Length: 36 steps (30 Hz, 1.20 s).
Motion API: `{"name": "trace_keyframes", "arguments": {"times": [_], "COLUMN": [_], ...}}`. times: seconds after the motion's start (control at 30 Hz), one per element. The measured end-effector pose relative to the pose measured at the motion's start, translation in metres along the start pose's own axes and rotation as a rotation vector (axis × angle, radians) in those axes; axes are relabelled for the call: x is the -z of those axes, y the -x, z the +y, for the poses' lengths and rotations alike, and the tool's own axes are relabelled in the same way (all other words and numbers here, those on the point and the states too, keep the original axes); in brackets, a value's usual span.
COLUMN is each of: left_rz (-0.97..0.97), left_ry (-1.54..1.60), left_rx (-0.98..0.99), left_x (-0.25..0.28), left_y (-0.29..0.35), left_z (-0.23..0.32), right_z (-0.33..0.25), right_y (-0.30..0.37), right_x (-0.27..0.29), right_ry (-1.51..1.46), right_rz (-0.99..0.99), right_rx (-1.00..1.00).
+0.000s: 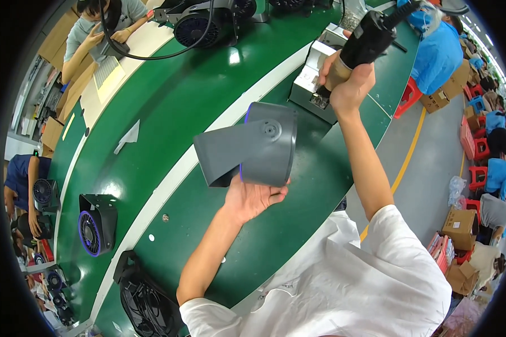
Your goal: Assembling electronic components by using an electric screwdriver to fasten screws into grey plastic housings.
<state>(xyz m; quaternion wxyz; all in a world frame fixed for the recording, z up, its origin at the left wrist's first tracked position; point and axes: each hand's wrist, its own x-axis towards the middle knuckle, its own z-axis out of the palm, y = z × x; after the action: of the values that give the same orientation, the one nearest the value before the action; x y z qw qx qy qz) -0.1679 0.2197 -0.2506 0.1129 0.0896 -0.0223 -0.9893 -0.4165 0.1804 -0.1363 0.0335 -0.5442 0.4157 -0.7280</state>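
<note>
My left hand (252, 199) supports a grey desk fan (270, 151) from below, fingers curled under its round housing. The fan's flat bracket sticks out to the left, with a round pivot showing on the near side. My right hand (351, 87) is wrapped round a black electric screwdriver (370, 36), which hangs tip down with a cable at its top. Its tip is at the front of a pale metal box, apparently a screw feeder (315, 92). Whether a screw sits on the bit is too small to tell.
Another fan (97, 227) stands on the green table (208, 236) to the left. A black cable bundle (146, 297) lies at lower left, and a white scrap (129, 136) farther back. More fans (199, 28) stand at the far edge. Co-workers sit around; red stools (409, 95) are right.
</note>
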Motion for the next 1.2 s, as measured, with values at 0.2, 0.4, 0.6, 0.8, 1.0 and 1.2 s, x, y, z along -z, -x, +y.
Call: {"name": "trace_keyframes", "arguments": {"times": [0.2, 0.4, 0.6, 0.8, 1.0, 1.2], "left_rz": [-0.028, -0.034, -0.048, 0.001, -0.033, -0.067], "left_ry": [-0.086, -0.108, -0.099, -0.128, -0.070, -0.079], "left_rx": [-0.070, -0.116, -0.096, -0.105, -0.100, -0.102], "left_x": [-0.002, -0.002, -0.001, -0.005, -0.005, -0.017], "left_y": [-0.007, -0.002, 0.001, 0.003, 0.006, 0.009], "left_z": [-0.003, -0.006, -0.003, -0.003, 0.000, 0.005], "right_z": [-0.016, -0.090, -0.137, -0.122, -0.096, -0.095], "right_y": [-0.001, -0.032, -0.013, -0.010, -0.004, -0.001], "right_x": [-0.018, -0.042, -0.103, -0.102, -0.087, -0.075], "right_ry": [-0.183, -0.413, -0.807, -0.786, -0.558, -0.573], "right_rz": [-0.078, -0.149, -0.042, -0.146, -0.395, -0.401], "right_rx": [-0.301, -0.361, -0.552, -0.492, -0.283, -0.244]}}
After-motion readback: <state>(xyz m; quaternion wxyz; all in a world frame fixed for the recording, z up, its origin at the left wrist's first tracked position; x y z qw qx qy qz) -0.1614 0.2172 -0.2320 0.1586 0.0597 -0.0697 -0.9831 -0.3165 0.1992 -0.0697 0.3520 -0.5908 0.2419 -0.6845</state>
